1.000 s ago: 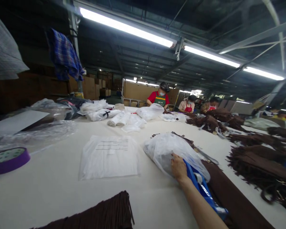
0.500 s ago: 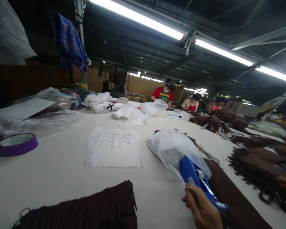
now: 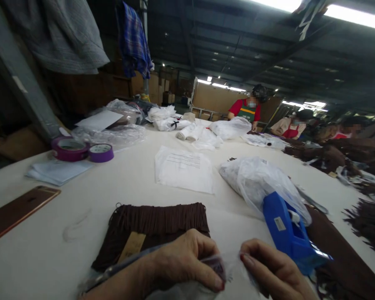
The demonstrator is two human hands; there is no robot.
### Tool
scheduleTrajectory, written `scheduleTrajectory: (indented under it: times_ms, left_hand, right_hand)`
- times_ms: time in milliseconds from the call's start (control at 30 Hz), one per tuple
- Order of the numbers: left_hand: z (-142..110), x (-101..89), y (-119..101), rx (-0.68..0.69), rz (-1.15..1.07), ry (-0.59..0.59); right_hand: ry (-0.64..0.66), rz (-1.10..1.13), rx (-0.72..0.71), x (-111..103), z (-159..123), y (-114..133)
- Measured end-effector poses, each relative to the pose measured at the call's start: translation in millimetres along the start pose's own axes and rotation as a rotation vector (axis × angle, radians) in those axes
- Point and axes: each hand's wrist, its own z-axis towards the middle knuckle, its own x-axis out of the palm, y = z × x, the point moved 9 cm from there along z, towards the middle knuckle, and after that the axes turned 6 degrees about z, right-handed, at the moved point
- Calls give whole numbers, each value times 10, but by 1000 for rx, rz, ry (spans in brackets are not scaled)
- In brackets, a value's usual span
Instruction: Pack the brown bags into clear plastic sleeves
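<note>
My left hand (image 3: 184, 260) and my right hand (image 3: 273, 273) meet at the bottom of the head view, both pinching a thin clear plastic bag (image 3: 228, 266) between them. Just beyond my left hand lies a dark brown fringed bag (image 3: 156, 227) with a tan tag, flat on the white table (image 3: 128, 183). A blue tape dispenser (image 3: 289, 233) stands right of my right hand, close to it but apart. Behind the dispenser lies a bundle of clear plastic bags (image 3: 262, 181).
A flat white printed bag (image 3: 184, 168) lies mid-table. Two purple tape rolls (image 3: 81, 150) and a phone (image 3: 17, 210) sit at the left. Brown fringed pieces (image 3: 340, 158) pile up on the right. Other people (image 3: 248, 110) work at the far end.
The view has tilted down and turned left. My right hand drew back from the plastic bundle to me, my left hand came into view, and both now pinch a clear bag.
</note>
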Motion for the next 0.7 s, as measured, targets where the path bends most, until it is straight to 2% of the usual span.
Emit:
scheduleTrajectory:
  times_ms: [100,200,267,333,433,500,567,700]
  left_hand:
    - [-327,-418,20,13,44,-240]
    - [-647,-788,-138,121,168,-461]
    - [-815,-976,-241,183,292,-572]
    - [-958,-1186,-255,181,420,-722]
    - [-1117,-1480,-152,98,629,-969]
    - [-1127,-1589,-51,47,751,-1047]
    - [-1074,-1643,52,10,835,-1069]
    - [-933,-1663,180,-84,1075,-1069]
  right_hand:
    - [61,123,-47,282,174,32]
    - [117,285,-12,699,402,32]
    - [81,344,-37,919,579,59]
    - [-45,218,-184,1002,740,162]
    - [-215,-152,-440,1058,875,337]
    - [-220,-300,-533,1104,954,351]
    - [-184,-386,-565,1121,1040,287]
    - [-120,-547,-468,1085,1205,29]
